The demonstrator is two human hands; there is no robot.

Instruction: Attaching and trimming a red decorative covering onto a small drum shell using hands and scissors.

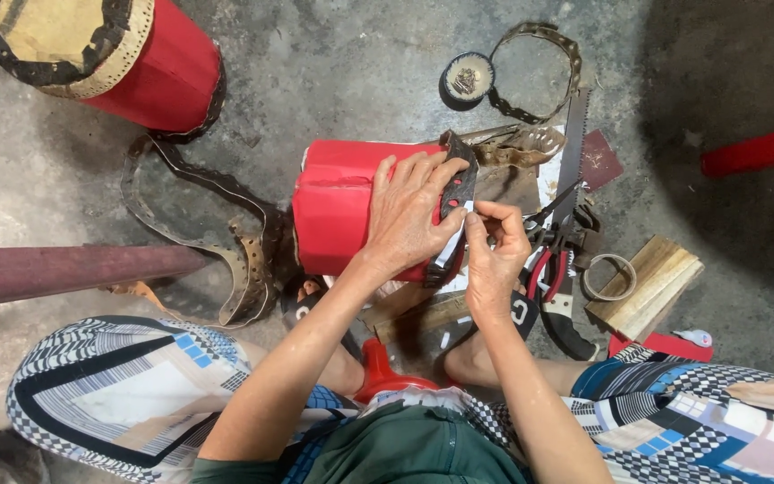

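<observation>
Floor: a grey concrete floor (333,63) is lying under everything, stained and dusty.
Person: someone is sitting low over the work, knees in patterned trousers (136,394) spreading to either side, a red stool (385,372) showing between the legs.
Big drum: a larger red drum (118,54) with a pale skin and a dark punched rim is lying tilted at the upper left, well apart from the hands.
Pole: a dull red pole (64,269) is running in from the left edge, near the left knee.
Small drum: a red drum body (338,206) is lying on its side in the middle, just in front of the person.
Leather strip: a long curling punched strip (244,260) is trailing on the floor left of the small drum.
Left hand: the left hand (409,220) is pressing flat on the small drum's end, fingers spread and holding a dark perforated band (459,188) against it.
Right hand: the right hand (494,246) is pinching thumb and fingertips together at the band's lower edge; what sits between them is too small to tell.
Saw: a hand saw (573,152) is lying right of the drum, blade pointing away.
Wood block: a pale wooden block (656,278) is sitting at the right, with a tape ring (609,276) resting against it.
Pliers: red-handled pliers (548,260) are lying just beside the right hand.
Round tin: a small round tin (468,79) is sitting near the top, beside a looped punched strap (539,72).
</observation>
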